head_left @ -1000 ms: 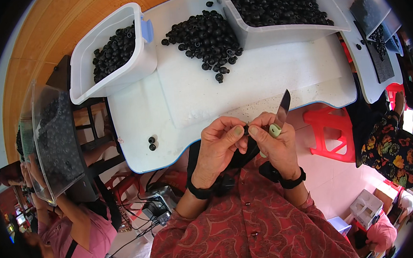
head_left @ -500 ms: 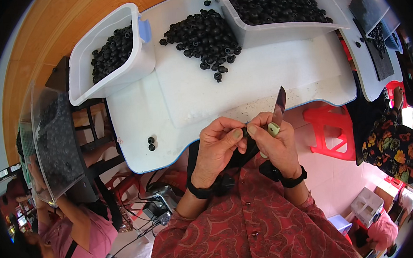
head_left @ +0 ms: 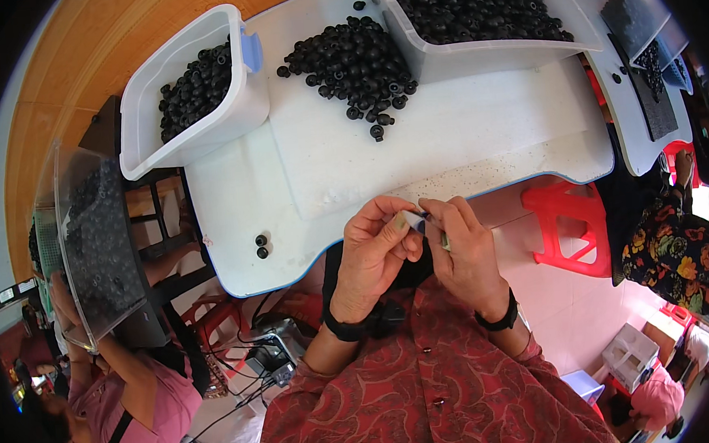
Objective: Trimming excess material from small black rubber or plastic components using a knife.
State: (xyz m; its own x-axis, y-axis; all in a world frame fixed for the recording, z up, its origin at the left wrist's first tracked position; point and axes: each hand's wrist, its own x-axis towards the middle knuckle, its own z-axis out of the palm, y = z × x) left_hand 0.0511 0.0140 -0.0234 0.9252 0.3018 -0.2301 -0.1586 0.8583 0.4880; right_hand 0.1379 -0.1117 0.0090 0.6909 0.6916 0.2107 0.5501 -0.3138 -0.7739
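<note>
My left hand (head_left: pixel 375 251) is closed in a pinch at the table's near edge. A small black part, mostly hidden, shows only as a dark bit between its fingertips and my other hand. My right hand (head_left: pixel 467 251) is wrapped round a knife with a pale green handle (head_left: pixel 444 240). The knife's blade (head_left: pixel 414 221) lies against my left thumb and fingertips, pointing left. Beyond my hands, a pile of black knobbed rubber-looking pieces (head_left: pixel 359 63) is spread on the white table (head_left: pixel 343 169). Two similar black pieces (head_left: pixel 262 246) lie apart near the left corner.
A white tub (head_left: pixel 243 106) with black pieces stands at the left, and a larger translucent bin (head_left: pixel 482 58) full of them at the back right. A red stool (head_left: pixel 562 229) is right of the table. Another person (head_left: pixel 142 405) works at the lower left beside a clear bin (head_left: pixel 100 245).
The knife has turned from pointing up and away to lying across my left fingertips. My right hand has rolled over, its back now facing up. My left hand stays nearly in place.
</note>
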